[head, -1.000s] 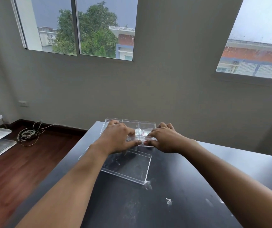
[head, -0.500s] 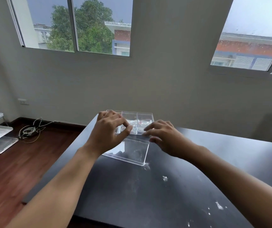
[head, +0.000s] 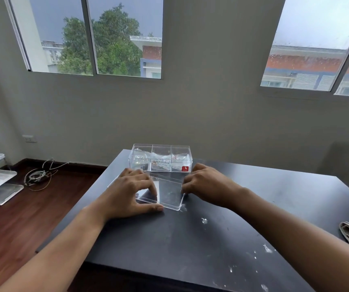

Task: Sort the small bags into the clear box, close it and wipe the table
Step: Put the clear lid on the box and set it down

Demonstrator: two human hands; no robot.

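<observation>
Two hands (head: 131,192) (head: 207,186) gripping flat clear lid (head: 167,191), three-compartment box (head: 161,158) behind

No words or numbers can be read. The clear box (head: 160,158) has a small red sticker (head: 185,168) with a white mark, too tiny to make out.

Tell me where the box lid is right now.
In the head view the lid lies on the table just in front of the clear box, gripped at its ends by the left hand and right hand.
</observation>
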